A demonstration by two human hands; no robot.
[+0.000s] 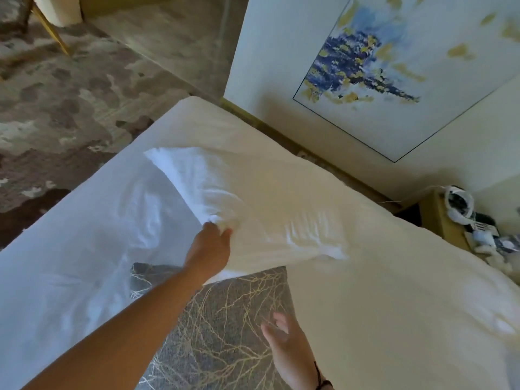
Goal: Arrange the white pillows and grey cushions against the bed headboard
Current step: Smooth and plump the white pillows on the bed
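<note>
1 white pillow [253,201] pinched in left hand [209,249], right hand [289,347] spread above 1 grey cushion [222,327].

Two arms and two hands show. The left arm [112,330] is long in the picture and bare all the way down, with no sleeve on it. The left hand [209,249] has no glove and no ring that can be seen. The right hand [287,344] is bare too. The right hand looks a bit blurry, so small things on its fingers [277,322] are hard to make out. Around the right wrist there is a thin dark band [320,377], like a string or a hair tie. It looks black, and a small loop of it sticks out at the side.
</note>
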